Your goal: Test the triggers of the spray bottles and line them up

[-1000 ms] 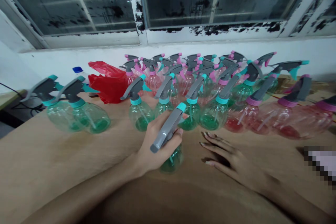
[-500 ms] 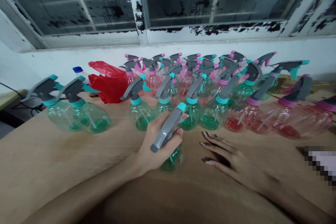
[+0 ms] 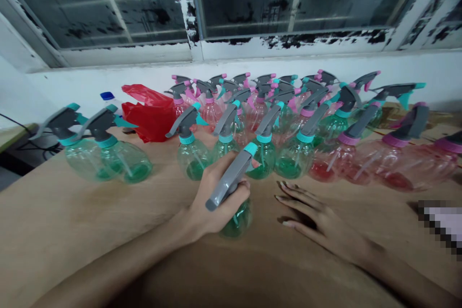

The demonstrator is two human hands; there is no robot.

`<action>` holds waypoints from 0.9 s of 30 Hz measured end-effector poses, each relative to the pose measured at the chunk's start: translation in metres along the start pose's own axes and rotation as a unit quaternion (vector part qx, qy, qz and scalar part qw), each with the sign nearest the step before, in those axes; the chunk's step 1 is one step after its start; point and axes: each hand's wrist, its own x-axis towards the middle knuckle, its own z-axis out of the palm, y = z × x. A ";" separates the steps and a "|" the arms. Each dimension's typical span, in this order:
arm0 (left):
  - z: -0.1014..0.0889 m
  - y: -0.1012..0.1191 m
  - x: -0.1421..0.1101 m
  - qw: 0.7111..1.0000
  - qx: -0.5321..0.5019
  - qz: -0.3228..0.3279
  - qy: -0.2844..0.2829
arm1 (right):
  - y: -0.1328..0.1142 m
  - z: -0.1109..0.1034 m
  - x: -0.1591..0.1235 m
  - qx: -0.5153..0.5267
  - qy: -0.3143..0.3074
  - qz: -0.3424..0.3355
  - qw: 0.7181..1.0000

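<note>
My left hand (image 3: 211, 197) is wrapped round the neck of a green spray bottle (image 3: 236, 221) with a grey head and turquoise nozzle. The bottle is close to the near side of the wooden table (image 3: 155, 207), its trigger mostly hidden by my fingers. To its right my right hand (image 3: 314, 211) lies on the tabletop, fingers spread, holding nothing. Just beyond both hands stands a row of spray bottles, among them a green one (image 3: 294, 154) and a pink one (image 3: 328, 159).
Two green spray bottles (image 3: 126, 159) stand apart on the left. A red plastic bag (image 3: 149, 115) and a blue-capped bottle (image 3: 108, 98) sit behind them. More pink and green sprayers crowd toward the wall. A blurred-out pinkish item (image 3: 443, 224) lies at the right edge.
</note>
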 end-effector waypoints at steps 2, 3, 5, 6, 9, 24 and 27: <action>-0.004 0.005 0.002 1.000 0.014 0.010 -0.017 | 0.000 0.000 0.000 0.000 -0.001 -0.001 1.000; -0.005 0.008 0.002 0.999 0.020 0.016 -0.021 | 0.001 0.001 0.000 -0.001 -0.002 -0.003 1.000; -0.008 0.013 0.004 0.999 0.027 0.020 -0.025 | 0.003 0.002 -0.001 -0.006 -0.001 -0.006 1.000; -0.009 0.014 0.004 0.999 0.023 0.022 -0.026 | 0.004 0.003 -0.001 -0.010 -0.001 -0.008 1.000; -0.009 0.016 0.004 0.999 -0.001 0.024 -0.035 | 0.006 0.004 -0.001 -0.021 -0.001 -0.014 1.000; -0.001 0.014 0.001 1.000 -0.003 -0.012 0.002 | 0.004 0.003 -0.001 -0.014 -0.002 -0.005 1.000; 0.000 0.014 0.001 1.000 0.014 -0.017 0.004 | 0.003 0.002 -0.001 -0.015 -0.010 0.000 1.000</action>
